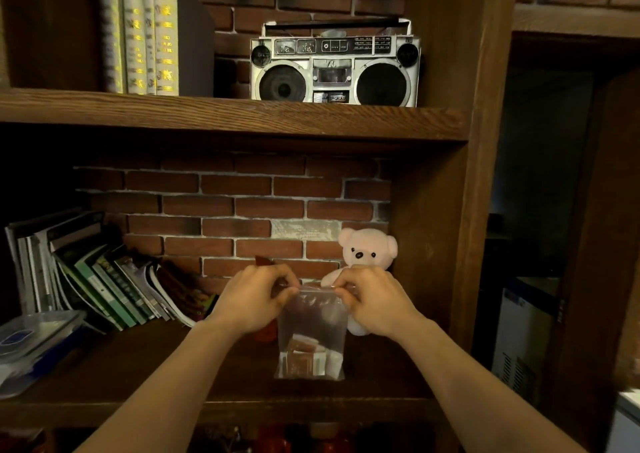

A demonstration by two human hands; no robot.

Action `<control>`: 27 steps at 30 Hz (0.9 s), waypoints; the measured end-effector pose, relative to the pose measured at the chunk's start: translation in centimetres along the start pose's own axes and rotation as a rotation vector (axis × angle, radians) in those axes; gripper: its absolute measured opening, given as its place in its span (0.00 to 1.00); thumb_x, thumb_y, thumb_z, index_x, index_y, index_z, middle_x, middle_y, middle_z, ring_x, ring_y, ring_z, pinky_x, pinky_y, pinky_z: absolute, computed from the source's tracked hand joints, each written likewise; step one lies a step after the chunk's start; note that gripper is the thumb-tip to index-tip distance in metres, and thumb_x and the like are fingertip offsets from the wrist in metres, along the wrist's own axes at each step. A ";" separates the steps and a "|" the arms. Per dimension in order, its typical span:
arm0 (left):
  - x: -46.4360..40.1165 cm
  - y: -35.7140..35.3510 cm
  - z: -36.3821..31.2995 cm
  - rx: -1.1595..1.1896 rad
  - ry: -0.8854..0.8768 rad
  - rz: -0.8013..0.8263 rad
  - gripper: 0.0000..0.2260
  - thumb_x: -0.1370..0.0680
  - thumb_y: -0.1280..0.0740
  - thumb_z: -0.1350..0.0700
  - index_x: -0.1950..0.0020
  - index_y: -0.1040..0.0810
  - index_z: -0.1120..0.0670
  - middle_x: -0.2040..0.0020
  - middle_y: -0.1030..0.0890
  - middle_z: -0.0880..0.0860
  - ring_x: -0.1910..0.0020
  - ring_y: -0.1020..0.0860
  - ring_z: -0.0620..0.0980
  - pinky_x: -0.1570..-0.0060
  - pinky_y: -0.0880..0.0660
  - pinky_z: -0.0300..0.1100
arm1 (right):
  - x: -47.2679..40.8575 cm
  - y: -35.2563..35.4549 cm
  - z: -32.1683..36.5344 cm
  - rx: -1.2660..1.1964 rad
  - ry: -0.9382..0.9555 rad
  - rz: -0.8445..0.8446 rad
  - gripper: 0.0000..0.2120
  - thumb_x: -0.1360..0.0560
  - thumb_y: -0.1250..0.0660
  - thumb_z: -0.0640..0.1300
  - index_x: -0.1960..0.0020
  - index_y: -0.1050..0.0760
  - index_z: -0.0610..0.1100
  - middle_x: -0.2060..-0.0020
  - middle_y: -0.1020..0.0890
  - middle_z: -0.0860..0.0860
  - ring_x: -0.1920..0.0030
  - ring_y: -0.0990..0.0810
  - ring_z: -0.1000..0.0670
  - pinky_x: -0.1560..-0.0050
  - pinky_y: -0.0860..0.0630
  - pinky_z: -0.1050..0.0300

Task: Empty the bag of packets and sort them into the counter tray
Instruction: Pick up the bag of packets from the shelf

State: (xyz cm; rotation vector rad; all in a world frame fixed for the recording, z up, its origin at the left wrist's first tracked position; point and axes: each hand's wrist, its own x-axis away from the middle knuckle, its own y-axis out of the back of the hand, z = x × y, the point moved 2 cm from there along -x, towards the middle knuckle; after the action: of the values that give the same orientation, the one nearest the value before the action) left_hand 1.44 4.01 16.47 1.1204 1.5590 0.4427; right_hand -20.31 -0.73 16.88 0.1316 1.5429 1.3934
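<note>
A clear plastic zip bag stands upright on the wooden shelf, in the lower middle of the head view. Several brown and white packets lie at its bottom. My left hand pinches the bag's top edge at its left corner. My right hand pinches the same edge at its right corner. Both hands hold the bag's mouth between thumb and fingers. No counter tray is in view.
A pink teddy bear sits just behind my right hand. Leaning books fill the shelf's left side. A clear plastic lidded box lies at the far left. A boombox and upright books stand on the shelf above.
</note>
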 end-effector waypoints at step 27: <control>2.1 0.2 5.9 0.062 0.011 0.049 0.02 0.23 0.30 0.45 0.52 0.20 0.38 0.55 0.18 0.37 0.54 0.21 0.37 0.48 0.20 0.48 | -0.5 -3.7 3.9 0.015 -0.090 0.047 0.05 0.22 0.30 0.49 0.50 0.16 0.55 0.55 0.14 0.58 0.58 0.19 0.56 0.50 0.19 0.49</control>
State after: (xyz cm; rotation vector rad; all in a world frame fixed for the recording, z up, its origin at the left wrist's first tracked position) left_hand 6.98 4.20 13.62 1.2077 1.5668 0.4361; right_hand -15.41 0.46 14.93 0.2382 1.4838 1.3941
